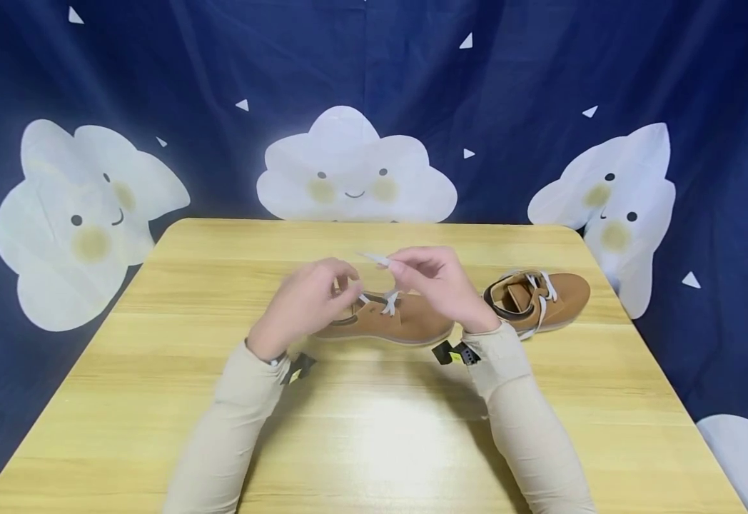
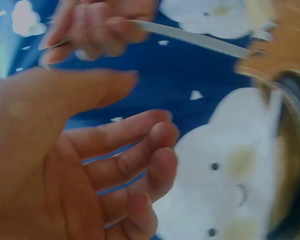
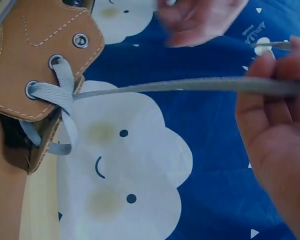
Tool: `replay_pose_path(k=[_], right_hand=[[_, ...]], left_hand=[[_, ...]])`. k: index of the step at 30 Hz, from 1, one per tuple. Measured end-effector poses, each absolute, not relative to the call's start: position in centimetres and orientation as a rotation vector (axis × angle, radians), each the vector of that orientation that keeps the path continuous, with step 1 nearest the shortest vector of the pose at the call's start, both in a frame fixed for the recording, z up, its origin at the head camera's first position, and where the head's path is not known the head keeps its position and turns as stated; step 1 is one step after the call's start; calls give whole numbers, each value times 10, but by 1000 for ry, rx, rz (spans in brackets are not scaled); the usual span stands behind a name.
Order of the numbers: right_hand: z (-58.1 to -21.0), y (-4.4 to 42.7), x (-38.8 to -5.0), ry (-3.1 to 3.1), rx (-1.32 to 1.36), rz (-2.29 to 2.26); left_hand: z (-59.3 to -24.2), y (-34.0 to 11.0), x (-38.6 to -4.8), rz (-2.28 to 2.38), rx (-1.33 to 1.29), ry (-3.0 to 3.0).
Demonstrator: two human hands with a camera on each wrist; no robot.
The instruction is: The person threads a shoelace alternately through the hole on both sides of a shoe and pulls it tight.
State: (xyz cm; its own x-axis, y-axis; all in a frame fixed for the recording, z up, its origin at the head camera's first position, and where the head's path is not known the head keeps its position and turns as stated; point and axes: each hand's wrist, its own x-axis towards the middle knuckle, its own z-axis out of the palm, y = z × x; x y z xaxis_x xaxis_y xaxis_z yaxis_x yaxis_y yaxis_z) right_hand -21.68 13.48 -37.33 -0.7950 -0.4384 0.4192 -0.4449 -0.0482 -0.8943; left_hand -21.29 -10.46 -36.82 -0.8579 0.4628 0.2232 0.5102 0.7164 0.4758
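A brown lace-up shoe (image 1: 412, 323) lies on its sole in front of me, toe to the right. My right hand (image 1: 438, 282) is raised above it and pinches a light grey shoelace (image 3: 190, 84), which runs taut from the shoe's crossed lacing. The lace's end pokes out past the fingertips. My left hand (image 1: 310, 303) hovers by the shoe's collar; in the left wrist view its thumb and loosely bent fingers stand apart with nothing between them. One metal eyelet (image 3: 80, 40) near the flap's corner has no lace through it. The left hand partly hides the heel in the head view.
A matching brown shoe (image 1: 563, 296), with its laces in, stands on the right of the wooden table (image 1: 380, 457). Behind the table hangs a dark blue curtain (image 1: 220, 64) with white clouds.
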Motion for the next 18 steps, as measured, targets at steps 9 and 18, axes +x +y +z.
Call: replay_pose_path(k=[9,18], right_hand=[[-373,137,-217,-2160,763,2002],[-372,138,-220,-2150,625,1992]], left_hand=[[-394,-88,-221,-625,-937,-2985],[-398,-85,-221,-659,-973,-2947]])
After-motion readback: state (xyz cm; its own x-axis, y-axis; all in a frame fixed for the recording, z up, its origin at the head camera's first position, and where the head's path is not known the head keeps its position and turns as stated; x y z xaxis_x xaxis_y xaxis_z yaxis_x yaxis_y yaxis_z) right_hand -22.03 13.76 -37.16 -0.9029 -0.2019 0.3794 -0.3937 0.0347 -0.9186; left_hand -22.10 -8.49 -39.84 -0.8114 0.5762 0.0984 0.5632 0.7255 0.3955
